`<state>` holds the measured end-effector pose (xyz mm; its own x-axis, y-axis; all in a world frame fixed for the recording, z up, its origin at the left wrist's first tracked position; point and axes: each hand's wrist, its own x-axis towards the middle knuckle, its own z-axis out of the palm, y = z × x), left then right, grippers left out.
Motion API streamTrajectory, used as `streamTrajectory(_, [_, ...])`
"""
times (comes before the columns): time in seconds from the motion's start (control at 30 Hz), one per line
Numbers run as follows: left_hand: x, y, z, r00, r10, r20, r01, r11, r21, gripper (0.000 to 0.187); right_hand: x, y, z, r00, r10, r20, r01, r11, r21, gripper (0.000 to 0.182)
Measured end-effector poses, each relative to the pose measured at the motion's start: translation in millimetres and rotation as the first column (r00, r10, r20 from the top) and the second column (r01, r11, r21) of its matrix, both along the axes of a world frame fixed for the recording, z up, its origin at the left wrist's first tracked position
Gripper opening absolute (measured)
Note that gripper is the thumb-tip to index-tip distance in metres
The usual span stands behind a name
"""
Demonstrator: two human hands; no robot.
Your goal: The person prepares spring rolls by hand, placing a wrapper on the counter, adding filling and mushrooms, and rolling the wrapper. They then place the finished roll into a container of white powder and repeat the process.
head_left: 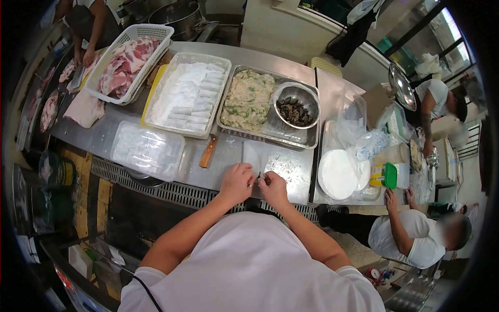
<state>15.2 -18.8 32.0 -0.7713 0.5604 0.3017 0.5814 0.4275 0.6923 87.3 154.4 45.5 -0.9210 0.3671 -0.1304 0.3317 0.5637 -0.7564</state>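
A thin white wrapper lies on the steel table in front of me. My left hand is closed at its lower edge, fingers curled and thumb toward the right. Close beside it, my right hand is pinched shut; a small dark bit shows at its fingertips, too small to name. Beyond my hands, a steel tray bears pale minced filling with green flecks and a metal bowl of dark pieces. White rolls lie in rows in a white plastic tray.
A wooden-handled knife and a lidded clear container lie left of my hands. Raw meat fills a white basket. On the right are stacked round white sheets and a yellow-green tub. Co-workers stand at both sides.
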Motion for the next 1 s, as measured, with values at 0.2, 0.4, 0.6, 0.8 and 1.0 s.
streamTrajectory(0.2, [-10,2,-18,0.987,-0.159,0.035,0.162,0.983,-0.088,0.032,-9,3,6,0.948,0.225,-0.224,-0.168,0.955,0.246,0.015])
streamTrajectory(0.4, [-6,-8,-17,0.931,-0.062,0.360,0.034,0.996,0.081,0.055,-24,10,-6,0.802,0.546,-0.244,-0.466,0.826,0.317,0.022])
streamTrajectory(0.6, [-10,-13,-22,0.966,-0.088,0.244,0.060,0.991,0.118,0.063,-29,10,-6,0.778,0.611,-0.144,-0.527,0.761,0.379,0.021])
streamTrajectory(0.8, [-22,-26,3,0.965,-0.238,0.108,0.255,0.948,-0.189,0.077,-23,13,13,0.815,0.564,-0.132,-0.507,0.805,0.308,0.041])
streamTrajectory(1.0, [-10,-43,0,0.940,-0.338,0.038,0.336,0.905,-0.260,0.092,6,31,26,0.795,0.607,-0.008,-0.554,0.731,0.399,0.067])
